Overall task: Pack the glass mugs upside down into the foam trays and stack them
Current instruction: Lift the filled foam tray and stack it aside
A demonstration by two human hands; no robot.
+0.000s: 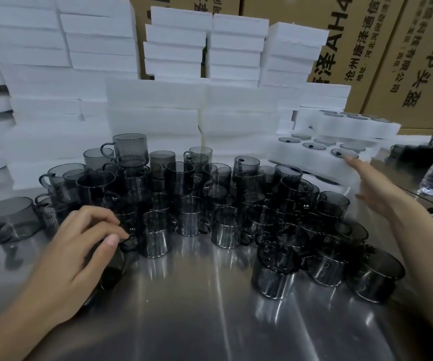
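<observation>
Mug (111, 270) mostly hidden under left hand (78, 252)

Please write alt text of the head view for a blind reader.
A person's left hand grips a glass mug among many mugs on a steel table; the right hand, fingers straight, reaches toward a filled foam tray. Foam stacks stand behind.

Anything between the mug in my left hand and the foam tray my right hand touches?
Yes: the crowd of smoky grey glass mugs, some stacked, stands on the steel table between the dark glass mug in the left hand and the white foam tray.
</observation>
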